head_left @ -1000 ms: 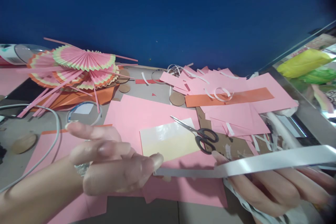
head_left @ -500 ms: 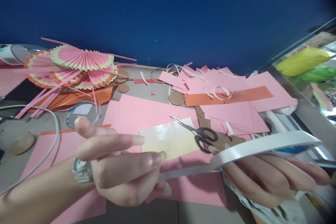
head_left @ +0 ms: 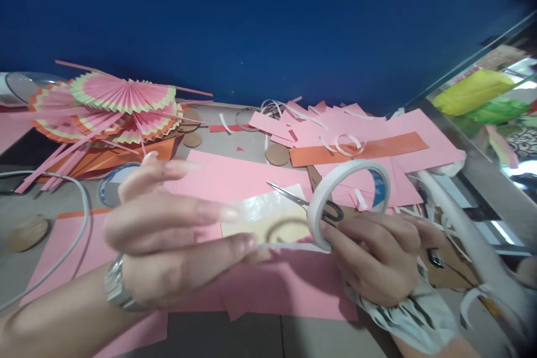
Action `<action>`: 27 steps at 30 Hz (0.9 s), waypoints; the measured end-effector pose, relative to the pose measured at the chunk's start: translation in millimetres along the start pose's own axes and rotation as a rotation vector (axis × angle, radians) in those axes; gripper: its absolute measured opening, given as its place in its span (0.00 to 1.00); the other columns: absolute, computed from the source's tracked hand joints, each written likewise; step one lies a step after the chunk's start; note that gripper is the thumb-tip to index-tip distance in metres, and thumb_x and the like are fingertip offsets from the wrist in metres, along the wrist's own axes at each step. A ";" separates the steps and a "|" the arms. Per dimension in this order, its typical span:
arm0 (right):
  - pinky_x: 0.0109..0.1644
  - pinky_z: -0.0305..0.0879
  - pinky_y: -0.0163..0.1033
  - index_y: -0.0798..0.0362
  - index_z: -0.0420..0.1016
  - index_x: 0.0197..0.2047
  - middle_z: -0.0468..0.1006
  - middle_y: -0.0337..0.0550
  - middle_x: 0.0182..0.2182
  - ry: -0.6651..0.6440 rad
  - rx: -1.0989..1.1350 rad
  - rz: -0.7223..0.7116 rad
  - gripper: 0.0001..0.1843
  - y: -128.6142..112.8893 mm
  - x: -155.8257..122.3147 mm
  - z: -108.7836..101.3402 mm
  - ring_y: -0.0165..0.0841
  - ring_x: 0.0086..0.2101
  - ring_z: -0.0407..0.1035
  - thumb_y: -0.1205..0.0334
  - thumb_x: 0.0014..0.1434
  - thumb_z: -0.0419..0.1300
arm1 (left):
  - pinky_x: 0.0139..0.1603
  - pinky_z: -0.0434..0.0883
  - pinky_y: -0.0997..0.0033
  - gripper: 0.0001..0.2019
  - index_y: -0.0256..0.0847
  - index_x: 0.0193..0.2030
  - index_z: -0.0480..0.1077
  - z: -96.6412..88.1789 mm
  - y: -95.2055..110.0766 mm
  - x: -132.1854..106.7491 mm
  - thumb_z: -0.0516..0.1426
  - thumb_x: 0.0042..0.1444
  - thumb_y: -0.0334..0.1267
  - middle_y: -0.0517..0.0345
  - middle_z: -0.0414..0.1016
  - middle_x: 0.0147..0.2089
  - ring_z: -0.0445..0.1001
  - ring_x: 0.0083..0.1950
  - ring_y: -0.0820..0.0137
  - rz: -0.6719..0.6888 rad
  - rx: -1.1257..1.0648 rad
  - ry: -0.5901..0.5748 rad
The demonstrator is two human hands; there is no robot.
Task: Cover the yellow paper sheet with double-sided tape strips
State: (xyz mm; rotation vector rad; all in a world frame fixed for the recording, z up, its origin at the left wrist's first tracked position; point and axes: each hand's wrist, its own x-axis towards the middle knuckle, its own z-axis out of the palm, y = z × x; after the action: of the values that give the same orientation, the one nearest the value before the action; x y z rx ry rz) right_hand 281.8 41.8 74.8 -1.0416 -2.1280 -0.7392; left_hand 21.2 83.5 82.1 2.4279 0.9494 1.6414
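My right hand point(head_left: 377, 260) grips a roll of white double-sided tape point(head_left: 331, 193), held upright on edge over the pink paper. My left hand point(head_left: 176, 235) pinches the free end of the tape strip point(head_left: 289, 246) between thumb and forefinger, its other fingers stretched out. A short length of tape runs between both hands. Small black-handled scissors point(head_left: 312, 205) lie on a glossy cream card point(head_left: 268, 218) just behind the roll. A large pink paper sheet point(head_left: 235, 179) lies under everything.
Pleated pink paper fans point(head_left: 113, 106) are piled at the back left over orange paper. Cut pink sheets and an orange strip point(head_left: 356, 148) lie back right, with tape scraps. A white cable point(head_left: 81, 201) loops at left. A glass edge point(head_left: 470, 156) borders the right.
My right hand turned the tape roll from flat to upright and drew it left toward my left hand. The strip between the hands became shorter. My left hand rose slightly.
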 end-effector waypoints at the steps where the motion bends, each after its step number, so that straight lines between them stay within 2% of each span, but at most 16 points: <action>1: 0.40 0.51 0.41 0.45 0.76 0.37 0.72 0.34 0.20 -0.019 0.008 0.026 0.10 0.4 -0.5 0.3 0.31 0.30 0.64 0.70 0.57 0.57 | 0.52 0.65 0.56 0.04 0.54 0.30 0.71 1.4 2.4 5.2 0.62 0.51 0.39 0.64 0.61 0.30 0.63 0.32 0.72 0.036 0.061 0.005; 2: 0.40 0.52 0.41 0.45 0.75 0.39 0.72 0.34 0.20 -0.038 0.011 0.050 0.11 1.1 -1.7 0.8 0.31 0.31 0.64 0.70 0.57 0.57 | 0.53 0.65 0.56 0.05 0.51 0.30 0.70 3.7 4.3 8.9 0.61 0.51 0.36 0.62 0.61 0.33 0.64 0.34 0.72 0.072 0.064 0.040; 3: 0.40 0.52 0.41 0.45 0.75 0.41 0.72 0.34 0.21 -0.047 0.011 0.064 0.11 1.9 -3.3 1.5 0.31 0.31 0.64 0.70 0.57 0.57 | 0.54 0.64 0.54 0.06 0.49 0.31 0.69 6.8 5.3 10.9 0.61 0.51 0.34 0.61 0.62 0.36 0.65 0.37 0.71 0.049 0.053 0.046; 7: 0.39 0.52 0.41 0.46 0.74 0.44 0.73 0.36 0.22 -0.094 0.007 0.102 0.12 5.5 -8.9 6.1 0.32 0.33 0.64 0.68 0.58 0.56 | 0.55 0.61 0.46 0.06 0.47 0.31 0.68 20.3 -0.6 6.3 0.62 0.52 0.33 0.58 0.63 0.41 0.65 0.48 0.63 -0.097 -0.034 -0.033; 10: 0.38 0.53 0.41 0.47 0.75 0.43 0.72 0.37 0.23 -0.125 0.011 0.124 0.12 6.5 -9.3 9.0 0.32 0.33 0.63 0.69 0.58 0.55 | 0.52 0.62 0.48 0.05 0.44 0.30 0.67 25.5 -8.7 0.6 0.59 0.54 0.33 0.56 0.63 0.41 0.65 0.47 0.62 -0.100 -0.022 -0.099; 16: 0.40 0.51 0.40 0.47 0.74 0.39 0.71 0.34 0.21 -0.129 -0.058 0.121 0.09 7.1 -5.7 10.9 0.30 0.32 0.63 0.69 0.58 0.56 | 0.42 0.64 0.59 0.04 0.42 0.33 0.63 28.1 -13.3 -3.4 0.54 0.58 0.31 0.57 0.63 0.35 0.64 0.40 0.66 -0.112 -0.045 -0.242; 20: 0.40 0.50 0.41 0.48 0.73 0.39 0.72 0.34 0.21 -0.134 -0.090 0.086 0.10 8.8 -4.1 10.2 0.30 0.31 0.63 0.71 0.58 0.55 | 0.39 0.64 0.62 0.05 0.42 0.34 0.62 29.7 -14.2 -5.0 0.55 0.57 0.29 0.59 0.61 0.34 0.63 0.38 0.68 -0.112 -0.124 -0.246; 27: 0.38 0.51 0.38 0.49 0.73 0.40 0.72 0.36 0.21 -0.138 -0.090 0.063 0.10 11.0 -1.8 5.5 0.32 0.32 0.62 0.71 0.56 0.58 | 0.38 0.64 0.64 0.08 0.42 0.34 0.62 29.7 -13.9 -1.7 0.56 0.56 0.26 0.61 0.61 0.31 0.62 0.34 0.70 -0.032 -0.217 -0.196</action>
State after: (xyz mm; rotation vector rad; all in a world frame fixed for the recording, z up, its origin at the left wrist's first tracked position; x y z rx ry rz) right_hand 290.1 50.7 72.1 -1.2345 -2.1833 -0.7582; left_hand 40.0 102.1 62.7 2.3595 0.7368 1.3832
